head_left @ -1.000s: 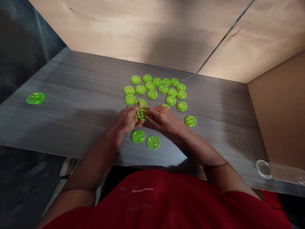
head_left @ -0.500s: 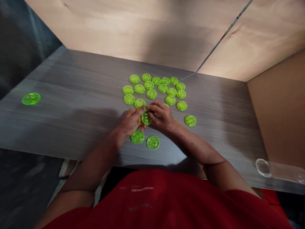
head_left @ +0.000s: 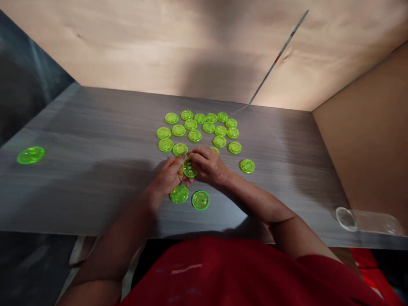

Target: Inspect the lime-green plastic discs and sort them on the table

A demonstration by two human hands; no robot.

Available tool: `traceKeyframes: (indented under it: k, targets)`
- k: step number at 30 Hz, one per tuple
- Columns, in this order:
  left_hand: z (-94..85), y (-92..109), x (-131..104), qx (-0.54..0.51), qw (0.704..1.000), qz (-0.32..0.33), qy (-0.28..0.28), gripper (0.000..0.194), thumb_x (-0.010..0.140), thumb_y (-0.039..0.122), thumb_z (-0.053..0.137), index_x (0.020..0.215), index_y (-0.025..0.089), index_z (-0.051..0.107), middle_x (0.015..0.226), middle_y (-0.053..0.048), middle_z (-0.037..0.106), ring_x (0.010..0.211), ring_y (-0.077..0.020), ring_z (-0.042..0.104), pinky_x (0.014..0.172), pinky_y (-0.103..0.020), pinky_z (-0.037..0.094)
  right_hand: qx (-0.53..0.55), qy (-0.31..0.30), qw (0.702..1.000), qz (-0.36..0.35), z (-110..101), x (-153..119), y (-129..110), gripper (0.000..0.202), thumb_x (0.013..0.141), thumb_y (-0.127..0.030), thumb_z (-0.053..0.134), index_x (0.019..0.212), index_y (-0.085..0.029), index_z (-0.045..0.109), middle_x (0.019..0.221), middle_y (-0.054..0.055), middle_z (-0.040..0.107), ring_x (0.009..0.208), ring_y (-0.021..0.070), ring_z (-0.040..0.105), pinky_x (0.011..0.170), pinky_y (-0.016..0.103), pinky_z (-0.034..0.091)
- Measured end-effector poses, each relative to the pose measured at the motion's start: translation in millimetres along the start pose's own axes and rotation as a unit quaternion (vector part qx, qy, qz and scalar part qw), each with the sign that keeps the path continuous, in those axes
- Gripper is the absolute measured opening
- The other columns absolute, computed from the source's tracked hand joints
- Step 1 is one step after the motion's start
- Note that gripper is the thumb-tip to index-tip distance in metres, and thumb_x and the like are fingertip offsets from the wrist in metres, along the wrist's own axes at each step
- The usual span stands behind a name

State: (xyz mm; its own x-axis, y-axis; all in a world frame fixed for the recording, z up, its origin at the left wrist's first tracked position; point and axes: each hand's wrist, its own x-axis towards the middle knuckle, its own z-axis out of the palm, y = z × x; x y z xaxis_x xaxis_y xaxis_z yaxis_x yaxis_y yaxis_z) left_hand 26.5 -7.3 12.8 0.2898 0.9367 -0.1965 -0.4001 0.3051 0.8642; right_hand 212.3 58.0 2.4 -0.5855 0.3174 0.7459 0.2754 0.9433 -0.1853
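Between my two hands a round clear green disc (head_left: 190, 168) is held tilted, showing small oval shapes on it. My left hand (head_left: 170, 173) is closed on its left edge, thumb on top. The fingers of my right hand (head_left: 208, 165) are bent together at its upper right edge and cover part of it. Just below my hands lie a green disc (head_left: 179, 194) and another green disc with a bright rim (head_left: 200, 200). Several similar discs (head_left: 194, 136) lie flat beyond my hands, one partly hidden behind my right hand.
A single green disc (head_left: 31, 155) lies far left on the grey table (head_left: 95, 140). Another disc (head_left: 247, 166) is right of my hands. A clear plastic container (head_left: 369, 222) lies at the right edge. Wooden panels (head_left: 143, 46) stand behind and at the right.
The view has shifted, so the discs and table sit lower and a little further left in the picture. Both hands keep nearly the same hold on the disc.
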Motion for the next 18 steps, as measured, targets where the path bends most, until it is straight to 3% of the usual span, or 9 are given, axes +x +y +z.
traceKeyframes:
  k: [4, 7, 14, 18]
  targets:
    - [-5.2, -1, 1, -0.021, 0.998, 0.009, -0.056, 0.056, 0.086, 0.068, 0.096, 0.085, 0.017, 0.073, 0.067, -0.002, 0.073, 0.051, -0.0171, 0.068, 0.048, -0.028, 0.060, 0.010, -0.030, 0.999, 0.025, -6, 3, 1, 0.017, 0.112, -0.017, 0.056, 0.103, -0.022, 0.070, 0.103, 0.010, 0.072, 0.086, 0.0212, 0.064, 0.075, 0.035, 0.055]
    - [-6.3, -1, 1, -0.029, 0.997, 0.014, -0.065, 0.046, 0.088, 0.056, 0.096, 0.091, 0.015, 0.076, 0.079, -0.007, 0.080, 0.061, -0.0207, 0.076, 0.051, -0.028, 0.062, 0.047, -0.063, 0.994, 0.071, -10, 4, 2, 0.016, 0.108, -0.013, 0.056, 0.102, -0.023, 0.068, 0.110, 0.010, 0.070, 0.090, 0.0208, 0.063, 0.077, 0.034, 0.056]
    - [-10.4, 1, 3, -0.001, 0.999, 0.007, -0.039, 0.049, 0.082, 0.056, 0.097, 0.102, 0.015, 0.080, 0.083, -0.008, 0.081, 0.064, -0.0231, 0.079, 0.051, -0.028, 0.061, 0.116, -0.074, 0.986, 0.097, -11, 6, 2, 0.018, 0.109, -0.013, 0.055, 0.106, -0.022, 0.070, 0.117, 0.011, 0.068, 0.101, 0.0221, 0.066, 0.088, 0.037, 0.060]
    - [-16.7, 6, 4, 0.008, 0.999, 0.034, 0.013, 0.051, 0.078, 0.050, 0.093, 0.111, 0.013, 0.079, 0.088, -0.010, 0.083, 0.068, -0.0233, 0.079, 0.053, -0.029, 0.061, 0.117, -0.027, 0.983, 0.142, -29, 11, 28, 0.013, 0.114, -0.026, 0.061, 0.112, -0.026, 0.074, 0.122, 0.010, 0.071, 0.112, 0.0250, 0.070, 0.102, 0.044, 0.062]
